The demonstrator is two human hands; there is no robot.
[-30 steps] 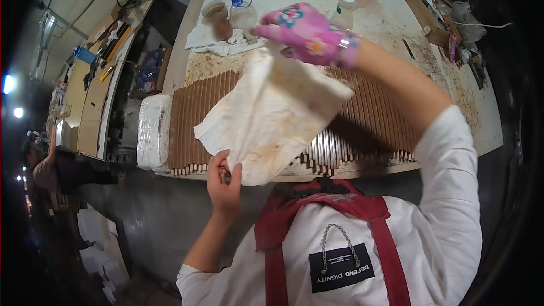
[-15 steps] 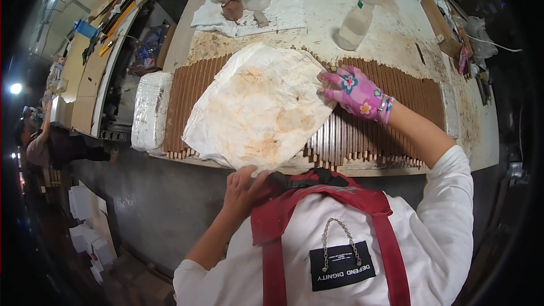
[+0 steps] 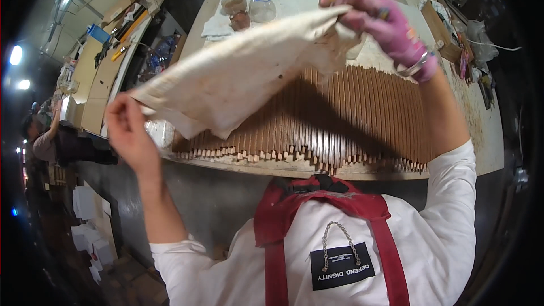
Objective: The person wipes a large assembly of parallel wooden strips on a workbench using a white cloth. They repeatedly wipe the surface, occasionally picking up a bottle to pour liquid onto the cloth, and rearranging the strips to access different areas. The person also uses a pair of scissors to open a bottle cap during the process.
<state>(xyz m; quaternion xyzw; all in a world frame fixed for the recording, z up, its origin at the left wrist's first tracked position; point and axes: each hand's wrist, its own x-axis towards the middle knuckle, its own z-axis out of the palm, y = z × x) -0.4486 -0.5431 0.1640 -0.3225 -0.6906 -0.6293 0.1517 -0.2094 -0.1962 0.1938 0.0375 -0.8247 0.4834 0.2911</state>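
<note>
A stained off-white cloth (image 3: 243, 73) is stretched in the air between my two hands, slanting up from left to right. My bare left hand (image 3: 129, 122) pinches its lower left corner. In a pink flowered glove, my right hand (image 3: 377, 20) grips the upper right end, slightly blurred. Below the cloth lies a wide row of brown wooden strips (image 3: 362, 113) side by side on the table, their pale ends toward me. The cloth hides the upper left of the row, and a dark shadow falls across the strips.
A clear bottle with a blue cap (image 3: 262, 7) and a cloudy plastic tub (image 3: 233, 3) stand at the far side of the worktable (image 3: 473, 119). A wooden box (image 3: 443, 31) sits at the right. Another person (image 3: 51, 139) is at the far left, by a cluttered side bench (image 3: 90, 79).
The cloth was spread over the strips and is now lifted off them. My left hand moved up and left, my right hand up and away. More of the strips shows.
</note>
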